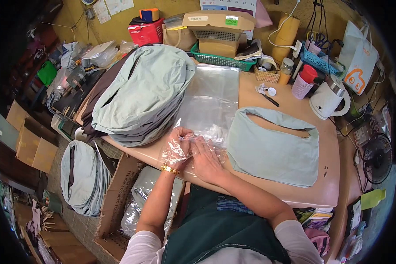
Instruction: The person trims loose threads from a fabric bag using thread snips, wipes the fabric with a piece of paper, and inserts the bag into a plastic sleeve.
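A stack of clear plastic bags (211,94) lies on the table's middle, its near end crumpled and shiny beneath my hands. My left hand (180,145) is curled with a fold of clear plastic in its fingers, and loose film covers part of it and the wrist with the gold watch. Right beside it, my right hand (206,159) rests on the plastic with its fingers stretched out; its thumb is hidden. To the right lies a flat pale green fabric bag (275,152) with a slit-like opening. A tall pile of similar fabric bags (147,88) stands at the left.
An open cardboard box (119,198) with a plastic-wrapped bundle (152,198) stands below the table's front edge. More folded fabric (84,178) is on the floor. A black pen (270,100), pink cup (301,89), white kettle (328,99) and green basket (224,61) line the back.
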Action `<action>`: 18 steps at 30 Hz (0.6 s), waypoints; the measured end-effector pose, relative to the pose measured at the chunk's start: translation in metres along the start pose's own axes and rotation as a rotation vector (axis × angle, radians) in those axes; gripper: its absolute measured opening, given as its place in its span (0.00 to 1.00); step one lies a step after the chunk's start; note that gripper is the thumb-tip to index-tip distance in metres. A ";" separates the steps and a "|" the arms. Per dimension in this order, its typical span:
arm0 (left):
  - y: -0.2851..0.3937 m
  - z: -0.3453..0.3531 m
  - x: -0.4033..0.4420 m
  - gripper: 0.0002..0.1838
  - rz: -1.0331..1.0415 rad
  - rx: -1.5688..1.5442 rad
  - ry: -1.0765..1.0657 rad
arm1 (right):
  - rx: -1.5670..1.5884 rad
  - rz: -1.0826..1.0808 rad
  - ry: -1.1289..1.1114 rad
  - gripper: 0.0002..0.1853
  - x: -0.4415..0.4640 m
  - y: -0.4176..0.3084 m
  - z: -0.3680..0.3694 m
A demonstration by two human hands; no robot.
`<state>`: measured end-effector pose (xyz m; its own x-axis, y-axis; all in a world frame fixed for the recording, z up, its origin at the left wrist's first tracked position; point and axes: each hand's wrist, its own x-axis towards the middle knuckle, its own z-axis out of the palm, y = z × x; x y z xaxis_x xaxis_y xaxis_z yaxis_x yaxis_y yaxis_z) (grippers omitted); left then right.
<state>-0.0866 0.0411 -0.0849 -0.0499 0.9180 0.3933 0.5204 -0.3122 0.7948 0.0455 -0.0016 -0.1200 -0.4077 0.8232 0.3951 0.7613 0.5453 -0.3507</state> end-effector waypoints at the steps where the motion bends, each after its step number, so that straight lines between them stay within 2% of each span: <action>1: 0.000 -0.001 -0.002 0.08 -0.035 0.002 -0.021 | 0.001 -0.001 0.001 0.29 0.003 0.003 0.007; 2: 0.000 -0.001 -0.004 0.08 -0.071 0.004 -0.044 | -0.079 0.011 -0.129 0.32 0.011 0.003 0.011; 3: -0.001 -0.001 -0.006 0.11 -0.035 0.159 -0.028 | -0.159 0.025 -0.257 0.34 0.019 0.004 0.014; 4: -0.004 0.001 -0.005 0.11 -0.031 0.160 -0.031 | -0.158 0.028 -0.254 0.34 0.026 0.007 0.017; 6: -0.023 0.007 0.000 0.11 0.263 0.313 0.191 | -0.099 -0.024 -0.112 0.35 0.039 0.013 0.027; 7: -0.045 0.011 -0.001 0.15 0.287 0.395 0.156 | -0.099 -0.022 -0.111 0.35 0.045 0.014 0.032; 8: -0.045 0.010 -0.005 0.15 0.290 0.395 0.157 | -0.103 0.032 -0.163 0.36 0.053 0.015 0.037; 10: -0.046 0.008 -0.011 0.18 0.030 0.201 -0.011 | -0.107 0.087 -0.214 0.38 0.062 0.018 0.045; 12: -0.033 0.001 -0.015 0.21 -0.002 0.166 -0.101 | -0.167 0.158 -0.167 0.40 0.065 0.019 0.047; 14: -0.033 0.002 -0.026 0.21 0.341 0.642 -0.191 | -0.229 0.174 -0.185 0.41 0.065 0.016 0.042; 16: -0.029 0.003 -0.043 0.23 0.258 0.551 -0.197 | -0.288 0.194 -0.199 0.42 0.065 0.015 0.042; 18: -0.022 0.003 -0.063 0.22 0.160 0.321 0.039 | -0.289 0.186 -0.148 0.44 0.065 0.020 0.050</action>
<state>-0.0926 -0.0094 -0.1285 0.0251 0.8518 0.5232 0.7650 -0.3533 0.5385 0.0085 0.0708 -0.1435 -0.3013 0.9296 0.2123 0.9315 0.3345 -0.1427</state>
